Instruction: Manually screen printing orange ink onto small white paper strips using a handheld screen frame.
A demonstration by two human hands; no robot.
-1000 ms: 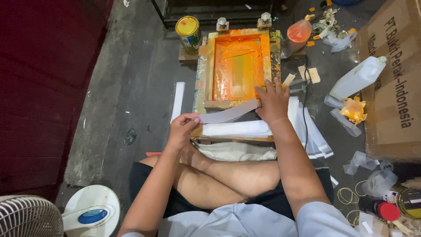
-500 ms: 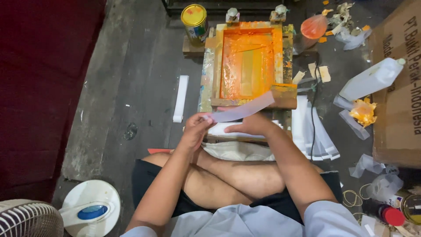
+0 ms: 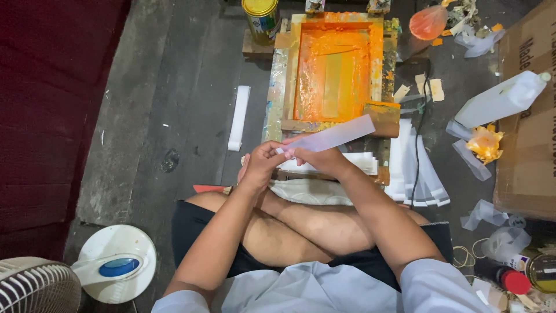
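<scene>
Head view: left hand (image 3: 262, 165) and right hand (image 3: 317, 158) both pinch the near end of a white strip (image 3: 333, 134), held above the lap just in front of the orange-inked screen frame (image 3: 333, 69). Stack of white strips (image 3: 418, 171) right of it, yellow can (image 3: 261, 20) at frame's far-left corner, fan base (image 3: 117, 264) on floor at left.

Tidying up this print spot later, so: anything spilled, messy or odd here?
Yes. Orange ink is smeared over the screen frame and its taped edges. An ink-stained rag and white plastic scraps litter the floor at right. Both hands, left hand and right hand, hold a clean white strip.
</scene>
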